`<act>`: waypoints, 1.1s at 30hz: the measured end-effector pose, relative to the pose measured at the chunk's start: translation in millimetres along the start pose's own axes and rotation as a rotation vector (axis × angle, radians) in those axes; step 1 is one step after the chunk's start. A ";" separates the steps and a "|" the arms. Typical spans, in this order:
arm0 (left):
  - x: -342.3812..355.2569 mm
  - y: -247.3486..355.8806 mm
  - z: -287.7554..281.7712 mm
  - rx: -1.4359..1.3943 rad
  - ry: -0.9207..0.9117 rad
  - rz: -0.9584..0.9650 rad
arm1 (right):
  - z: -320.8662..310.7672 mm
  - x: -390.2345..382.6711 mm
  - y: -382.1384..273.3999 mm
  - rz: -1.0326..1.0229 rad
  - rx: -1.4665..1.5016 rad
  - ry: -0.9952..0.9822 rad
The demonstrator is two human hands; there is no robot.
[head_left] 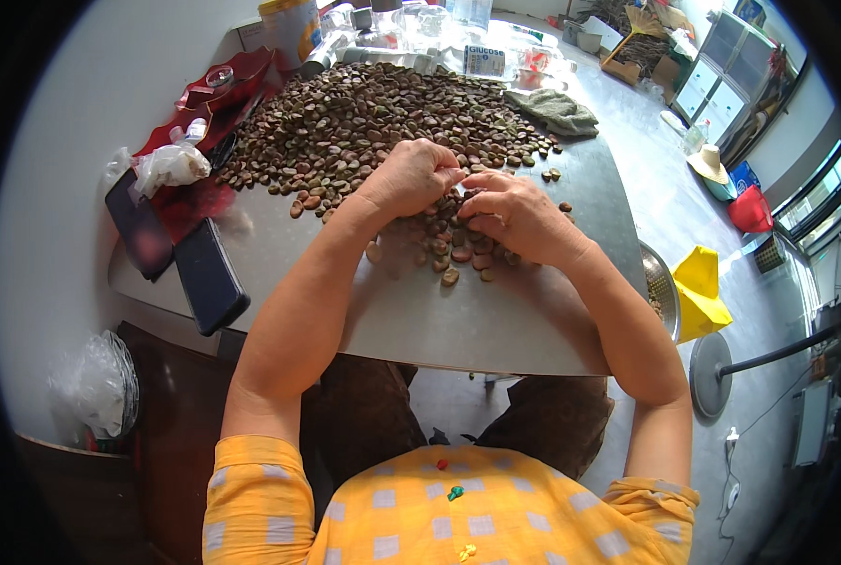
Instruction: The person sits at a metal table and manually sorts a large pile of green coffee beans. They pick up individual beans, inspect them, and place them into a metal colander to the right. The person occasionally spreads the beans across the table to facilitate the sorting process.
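Left hand [413, 176] curled, fingers bent down onto brown beans [458, 247] at the near edge of the big pile [373, 118] on the grey table [496, 320]. Right hand [517, 215] just beside, fingertips pinching among the same beans; which bean exactly, impossible to tell. Two dark phones [210, 275] near the left edge.

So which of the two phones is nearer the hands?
The dark phone at the table's front edge; the other phone lies further left, beside the red bag.
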State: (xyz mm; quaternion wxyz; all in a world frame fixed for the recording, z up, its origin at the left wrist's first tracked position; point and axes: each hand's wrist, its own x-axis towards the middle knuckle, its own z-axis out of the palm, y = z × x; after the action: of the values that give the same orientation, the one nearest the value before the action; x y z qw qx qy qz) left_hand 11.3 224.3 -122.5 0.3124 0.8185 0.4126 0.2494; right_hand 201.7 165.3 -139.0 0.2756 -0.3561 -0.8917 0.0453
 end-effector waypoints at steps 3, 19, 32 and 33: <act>-0.9 0.9 0.6 0.046 0.030 0.023 | -6.9 -7.0 10.8 0.057 -0.056 0.097; -8.8 8.6 -0.2 0.282 -0.100 -0.003 | -0.6 -11.1 0.9 0.294 -0.167 0.005; -12.2 12.2 -6.7 0.368 -0.141 -0.047 | 5.9 -11.2 6.2 0.270 -0.270 0.035; -11.7 12.4 -6.0 0.385 -0.145 -0.034 | 5.4 -11.3 6.5 0.273 -0.248 0.044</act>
State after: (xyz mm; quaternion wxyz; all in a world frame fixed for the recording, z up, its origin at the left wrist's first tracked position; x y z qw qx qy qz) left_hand 7.5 210.7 -111.3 0.1833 0.8719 0.4427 0.1014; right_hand 209.6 163.2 -150.5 0.2405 -0.5058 -0.8277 -0.0358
